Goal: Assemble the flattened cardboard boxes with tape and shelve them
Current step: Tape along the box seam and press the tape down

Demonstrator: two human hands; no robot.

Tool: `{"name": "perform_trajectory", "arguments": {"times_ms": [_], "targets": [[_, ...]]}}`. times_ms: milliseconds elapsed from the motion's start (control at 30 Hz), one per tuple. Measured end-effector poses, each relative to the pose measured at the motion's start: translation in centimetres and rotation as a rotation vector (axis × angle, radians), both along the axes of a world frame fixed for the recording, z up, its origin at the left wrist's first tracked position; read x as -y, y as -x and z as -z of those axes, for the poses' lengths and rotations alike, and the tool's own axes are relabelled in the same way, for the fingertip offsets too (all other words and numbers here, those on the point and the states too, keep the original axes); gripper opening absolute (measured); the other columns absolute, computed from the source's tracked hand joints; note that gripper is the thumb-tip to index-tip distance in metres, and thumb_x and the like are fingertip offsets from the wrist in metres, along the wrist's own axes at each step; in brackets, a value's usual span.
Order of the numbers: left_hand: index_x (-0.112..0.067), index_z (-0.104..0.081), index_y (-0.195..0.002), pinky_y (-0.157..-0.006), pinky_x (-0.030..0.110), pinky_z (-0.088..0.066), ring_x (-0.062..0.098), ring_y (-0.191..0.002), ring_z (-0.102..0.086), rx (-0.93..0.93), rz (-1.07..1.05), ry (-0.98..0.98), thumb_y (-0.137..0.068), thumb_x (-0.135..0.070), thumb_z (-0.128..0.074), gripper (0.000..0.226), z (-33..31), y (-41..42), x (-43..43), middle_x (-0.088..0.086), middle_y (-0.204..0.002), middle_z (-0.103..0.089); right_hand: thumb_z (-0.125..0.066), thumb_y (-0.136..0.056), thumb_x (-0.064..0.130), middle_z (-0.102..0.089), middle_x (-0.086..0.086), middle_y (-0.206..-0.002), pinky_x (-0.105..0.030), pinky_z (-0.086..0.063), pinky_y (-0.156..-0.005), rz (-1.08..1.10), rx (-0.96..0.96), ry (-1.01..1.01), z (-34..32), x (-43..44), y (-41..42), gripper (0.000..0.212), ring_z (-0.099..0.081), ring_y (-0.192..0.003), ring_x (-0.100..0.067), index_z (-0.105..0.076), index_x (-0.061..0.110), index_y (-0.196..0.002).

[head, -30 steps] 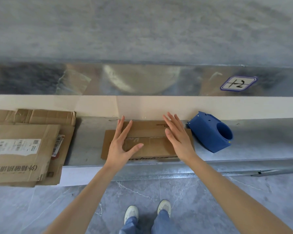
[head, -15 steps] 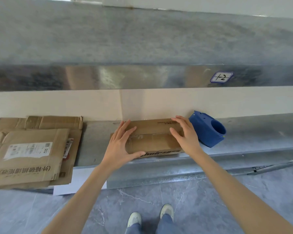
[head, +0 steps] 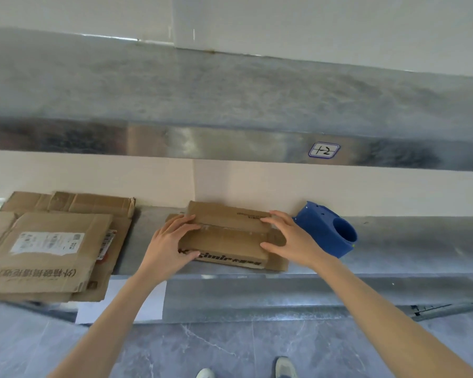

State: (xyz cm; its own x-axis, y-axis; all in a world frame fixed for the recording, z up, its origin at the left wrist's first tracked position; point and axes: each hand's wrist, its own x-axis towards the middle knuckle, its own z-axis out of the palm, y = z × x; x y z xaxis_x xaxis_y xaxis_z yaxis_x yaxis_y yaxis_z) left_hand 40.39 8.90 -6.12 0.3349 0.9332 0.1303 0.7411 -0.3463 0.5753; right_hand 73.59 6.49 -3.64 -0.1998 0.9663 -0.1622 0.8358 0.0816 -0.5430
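Gripping the flattened cardboard box (head: 227, 236) at both ends, I have my left hand (head: 170, 244) curled round its left edge, thumb underneath by the printed front, and my right hand (head: 292, 241) closed on its right edge, fingers (head: 271, 219) spread over the top flap. The box lies on the metal shelf (head: 393, 241), close to the back wall, between a stack of flattened boxes (head: 49, 246) well to its left and a blue tape dispenser (head: 328, 230) just beside my right hand. A handwritten label (head: 323, 150) sits on the shelf edge above.
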Motion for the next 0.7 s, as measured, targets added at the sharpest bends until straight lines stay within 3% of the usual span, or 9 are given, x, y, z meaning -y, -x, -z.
{"name": "perform_trajectory", "arguments": {"times_ms": [167,333,567,700], "targets": [[-0.027,-0.065,-0.121,-0.106,0.048,-0.037,0.022,-0.131,-0.045,-0.033,-0.230,-0.052,-0.073,-0.017,-0.081,0.051,-0.1,-1.1,1.3,-0.011,-0.138,-0.053,-0.063,-0.087,0.059,-0.028,0.012,-0.143,-0.031,-0.050,-0.090,-0.094,0.044,-0.062,0.2,-1.4,0.0,0.058,-0.046,-0.120,-0.009,-0.045,0.038,-0.138],[-0.025,-0.064,-0.122,-0.105,0.045,-0.036,0.022,-0.130,-0.046,-0.008,-0.430,-0.130,-0.076,-0.012,-0.076,0.049,-0.5,-6.3,4.5,-0.008,-0.135,-0.056,-0.058,-0.092,0.054,-0.036,0.010,-0.136,-0.034,-0.051,-0.089,-0.260,0.058,-0.099,-0.5,-3.2,-2.0,0.049,-0.046,-0.119,-0.010,-0.048,0.037,-0.138],[-0.025,-0.058,-0.133,-0.108,0.038,-0.029,0.019,-0.134,-0.040,-0.033,-0.561,-0.074,-0.089,-0.031,-0.067,0.045,-1.3,-14.9,7.8,-0.007,-0.141,-0.051,-0.057,-0.097,0.037,-0.043,0.005,-0.135,-0.029,-0.048,-0.084,-0.337,0.127,-0.195,-1.3,-3.7,-6.6,0.044,-0.046,-0.119,-0.015,-0.049,0.029,-0.140],[-0.027,-0.055,-0.136,-0.107,0.038,-0.030,0.019,-0.134,-0.039,-0.096,-0.573,-0.050,-0.091,-0.039,-0.064,0.047,-1.4,-17.4,8.8,-0.009,-0.143,-0.049,-0.055,-0.096,0.024,-0.051,-0.003,-0.117,-0.034,-0.045,-0.078,-0.194,0.193,-0.250,-1.2,-3.2,-9.5,0.026,-0.049,-0.110,-0.025,-0.055,0.019,-0.121]]}}
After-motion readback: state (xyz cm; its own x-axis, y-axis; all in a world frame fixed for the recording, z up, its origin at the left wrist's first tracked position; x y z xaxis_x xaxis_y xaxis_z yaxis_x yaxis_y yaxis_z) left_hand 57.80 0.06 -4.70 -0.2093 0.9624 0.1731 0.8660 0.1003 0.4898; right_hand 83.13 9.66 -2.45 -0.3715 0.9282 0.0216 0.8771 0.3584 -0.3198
